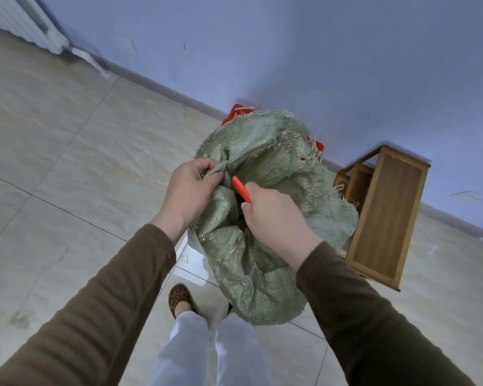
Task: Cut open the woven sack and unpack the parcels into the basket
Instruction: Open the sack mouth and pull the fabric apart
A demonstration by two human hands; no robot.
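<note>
No legible text, label or number; white markings on the red basket (236, 114) behind the sack (262, 246) are unreadable.

Green sack (265, 162); red cutter (241, 189); basket (236, 112) seemingly red.

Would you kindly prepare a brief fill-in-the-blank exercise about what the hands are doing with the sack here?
1. The left hand pinches a fold of the ____ woven sack.
2. The right hand holds a cutter whose colour is ____.
3. The wooden stool stands to the sack's ____.

Missing words: green; red; right
</note>
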